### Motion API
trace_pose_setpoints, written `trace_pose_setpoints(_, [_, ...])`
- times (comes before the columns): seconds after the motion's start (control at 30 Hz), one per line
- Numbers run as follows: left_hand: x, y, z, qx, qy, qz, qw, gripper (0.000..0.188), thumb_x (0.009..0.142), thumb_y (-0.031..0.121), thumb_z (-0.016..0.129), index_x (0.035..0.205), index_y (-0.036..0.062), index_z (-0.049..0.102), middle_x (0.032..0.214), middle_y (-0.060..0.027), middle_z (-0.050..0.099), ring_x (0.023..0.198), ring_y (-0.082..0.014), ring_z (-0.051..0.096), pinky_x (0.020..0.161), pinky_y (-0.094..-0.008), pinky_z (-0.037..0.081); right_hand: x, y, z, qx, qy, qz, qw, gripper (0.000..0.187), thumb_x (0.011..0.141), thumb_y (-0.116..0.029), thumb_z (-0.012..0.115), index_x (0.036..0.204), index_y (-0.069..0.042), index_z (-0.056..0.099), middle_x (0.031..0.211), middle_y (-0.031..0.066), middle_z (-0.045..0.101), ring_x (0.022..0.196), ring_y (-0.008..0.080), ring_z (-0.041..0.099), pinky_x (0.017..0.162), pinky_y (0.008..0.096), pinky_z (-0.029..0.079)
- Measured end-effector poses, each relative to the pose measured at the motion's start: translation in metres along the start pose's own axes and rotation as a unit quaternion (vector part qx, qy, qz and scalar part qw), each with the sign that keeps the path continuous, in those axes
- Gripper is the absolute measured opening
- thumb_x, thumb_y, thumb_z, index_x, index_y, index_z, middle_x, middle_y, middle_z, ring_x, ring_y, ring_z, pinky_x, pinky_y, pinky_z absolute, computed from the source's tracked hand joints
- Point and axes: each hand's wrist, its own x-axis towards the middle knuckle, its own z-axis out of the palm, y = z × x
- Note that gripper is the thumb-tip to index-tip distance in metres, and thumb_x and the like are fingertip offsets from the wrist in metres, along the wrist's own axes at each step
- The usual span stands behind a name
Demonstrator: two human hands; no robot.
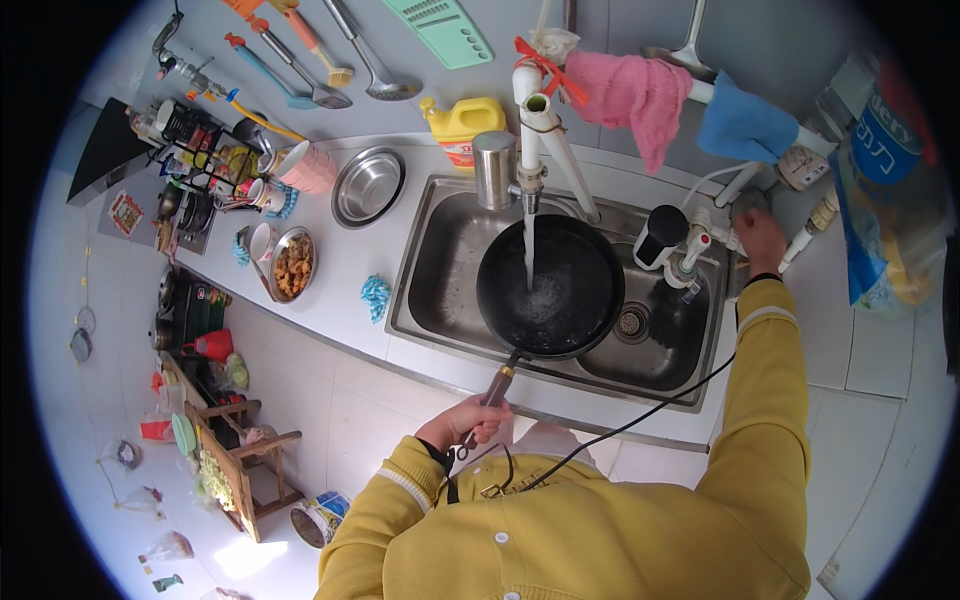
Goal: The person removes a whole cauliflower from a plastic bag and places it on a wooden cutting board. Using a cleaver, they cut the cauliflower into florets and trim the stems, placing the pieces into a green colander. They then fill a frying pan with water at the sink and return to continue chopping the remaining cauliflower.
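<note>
My left hand point(478, 420) is closed around the brown handle point(493, 388) of a black frying pan point(585, 290). The pan rests across the double steel sink point(430, 270), over its divider. Water point(530, 245) runs from the tap point(527, 185) into the pan and ripples on its bottom. Far to the right, beyond the sink's edge, my right hand point(762, 240) reaches to the counter corner beside white pipes. Its fingers are bent at a small greyish thing point(748, 203), too unclear to name. A black-and-white water filter point(660, 238) stands between that hand and the pan.
Left of the sink are a steel basin point(368, 188), a blue scrubbing cloth point(375, 297) and a bowl of browned food pieces point(294, 265). Behind stands a yellow jug point(465, 130). Pink point(630, 100) and blue point(748, 125) cloths hang on a pipe. A black cable point(640, 415) crosses the counter's front edge.
</note>
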Motion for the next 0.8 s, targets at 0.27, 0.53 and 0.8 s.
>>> trace_pose_setpoints(0.27, [0.001, -0.002, -0.001, -0.010, 0.005, 0.003, 1.000, 0.012, 0.091, 0.008, 0.066, 0.095, 0.0099, 0.055, 0.056, 0.0056, 0.039, 0.042, -0.0035, 0.034, 0.039, -0.0203, 0.025, 0.001, 0.003, 0.004, 0.010, 0.010, -0.006, 1.000, 0.030, 0.084, -0.040, 0.060, 0.083, -0.010, 0.064, 0.090, 0.0150, 0.066, 0.087, 0.0386, 0.062, 0.072, 0.0509, 0.050])
trace_pose_setpoints(0.53, [0.003, -0.004, -0.002, -0.002, 0.003, 0.004, 1.000, 0.018, 0.090, 0.010, 0.067, 0.097, 0.0101, 0.051, 0.056, 0.0049, 0.040, 0.042, -0.0043, 0.035, 0.040, -0.0207, 0.026, 0.002, 0.008, 0.011, 0.018, 0.036, -0.018, 0.999, 0.034, 0.085, -0.042, 0.059, 0.080, -0.009, 0.061, 0.085, 0.0168, 0.065, 0.082, 0.0414, 0.060, 0.067, 0.0512, 0.048])
trace_pose_setpoints(0.8, [0.002, -0.003, 0.001, -0.012, 0.011, 0.002, 1.000, 0.015, 0.089, 0.007, 0.068, 0.094, 0.0108, 0.054, 0.056, 0.0055, 0.039, 0.042, -0.0040, 0.034, 0.039, -0.0213, 0.025, 0.002, 0.007, 0.008, 0.027, 0.033, -0.022, 0.999, 0.034, 0.085, -0.042, 0.058, 0.080, -0.008, 0.061, 0.085, 0.0173, 0.065, 0.082, 0.0418, 0.060, 0.067, 0.0516, 0.047])
